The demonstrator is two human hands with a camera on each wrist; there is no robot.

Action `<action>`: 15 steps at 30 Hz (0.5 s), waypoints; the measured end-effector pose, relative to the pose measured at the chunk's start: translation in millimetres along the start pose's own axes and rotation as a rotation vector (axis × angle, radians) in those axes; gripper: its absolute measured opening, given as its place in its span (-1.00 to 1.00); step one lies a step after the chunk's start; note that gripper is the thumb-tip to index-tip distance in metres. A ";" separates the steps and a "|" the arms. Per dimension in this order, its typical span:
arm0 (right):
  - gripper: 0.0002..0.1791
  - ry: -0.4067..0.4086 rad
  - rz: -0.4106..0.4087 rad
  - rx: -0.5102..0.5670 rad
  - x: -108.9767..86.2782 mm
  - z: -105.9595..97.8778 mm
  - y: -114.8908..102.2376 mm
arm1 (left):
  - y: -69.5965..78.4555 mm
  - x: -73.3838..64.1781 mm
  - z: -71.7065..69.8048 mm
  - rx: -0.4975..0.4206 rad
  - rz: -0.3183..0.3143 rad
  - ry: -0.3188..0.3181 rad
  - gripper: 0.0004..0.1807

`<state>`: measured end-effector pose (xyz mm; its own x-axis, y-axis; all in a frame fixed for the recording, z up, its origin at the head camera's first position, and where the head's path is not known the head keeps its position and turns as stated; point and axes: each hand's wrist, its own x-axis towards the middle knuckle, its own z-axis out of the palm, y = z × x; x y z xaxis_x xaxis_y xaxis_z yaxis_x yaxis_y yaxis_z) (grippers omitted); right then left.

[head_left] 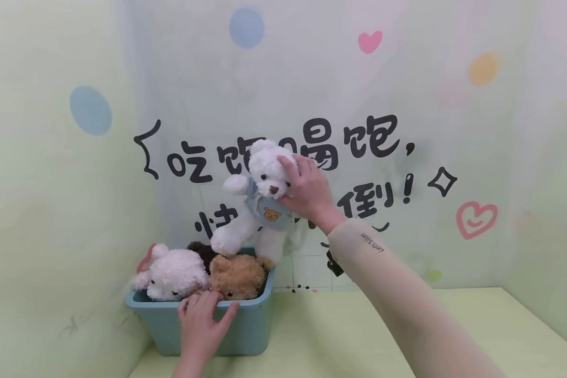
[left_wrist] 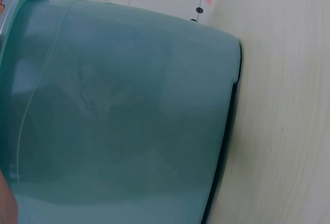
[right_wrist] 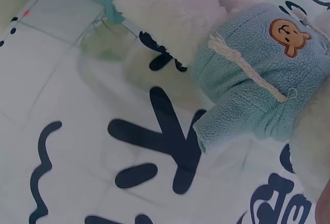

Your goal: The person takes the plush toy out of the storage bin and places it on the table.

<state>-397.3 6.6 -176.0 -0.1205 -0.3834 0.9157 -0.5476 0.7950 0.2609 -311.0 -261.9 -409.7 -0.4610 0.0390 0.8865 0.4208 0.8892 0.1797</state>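
Note:
A white teddy bear (head_left: 274,210) in a light blue hoodie with a small bear patch hangs above the right part of a blue-green plastic bin (head_left: 245,331). My right hand (head_left: 309,186) grips it by the side of its head, thumb under the chin. In the right wrist view the hoodie (right_wrist: 247,74) and its drawstring show up close. My left hand (head_left: 200,320) holds the bin's front rim, fingers over the edge. Inside the bin sit a white plush toy (head_left: 177,273), a tan plush bear (head_left: 238,275) and a dark brown plush (head_left: 202,251), partly hidden behind them.
The bin stands on a pale yellow-green table (head_left: 359,325), close to the left wall (head_left: 52,236). Behind it rises a back wall (head_left: 406,94) with black lettering, hearts and coloured dots. Another wall (head_left: 553,262) bounds the right side.

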 end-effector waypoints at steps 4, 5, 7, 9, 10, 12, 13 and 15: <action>-0.12 -0.009 0.006 -0.018 -0.8 -13.3 9.0 | 0.4 -2.4 -0.3 0.007 -0.011 -0.012 -0.66; -0.13 -0.012 0.006 -0.024 -1.3 -16.9 11.6 | 0.4 -2.7 -0.2 0.009 -0.011 -0.014 -0.66; -0.13 -0.017 0.006 -0.030 -2.9 -24.1 16.9 | 0.4 -2.7 -0.1 0.012 -0.007 -0.020 -0.66; -0.14 -0.030 0.008 -0.035 -5.0 -31.3 22.2 | 0.3 -1.7 0.0 0.014 -0.003 -0.026 -0.66; -0.13 -0.036 0.006 -0.036 -6.1 -34.9 24.7 | 0.0 -1.2 0.2 0.015 -0.001 -0.030 -0.66; -0.13 -0.044 -0.005 -0.046 -8.9 -41.3 30.2 | -0.6 -0.1 0.2 0.019 0.001 -0.039 -0.66; -0.13 -0.048 -0.013 -0.049 -10.5 -44.1 32.6 | -1.2 0.0 0.0 0.021 0.000 -0.044 -0.65; -0.12 -0.062 -0.031 -0.052 -14.5 -48.8 37.1 | -2.5 -1.1 -1.3 0.025 -0.011 -0.054 -0.65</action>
<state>-375.4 64.6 -164.7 -0.1563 -0.4355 0.8865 -0.5081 0.8051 0.3059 -310.6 -264.8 -410.6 -0.5070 0.0528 0.8603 0.3959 0.9009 0.1780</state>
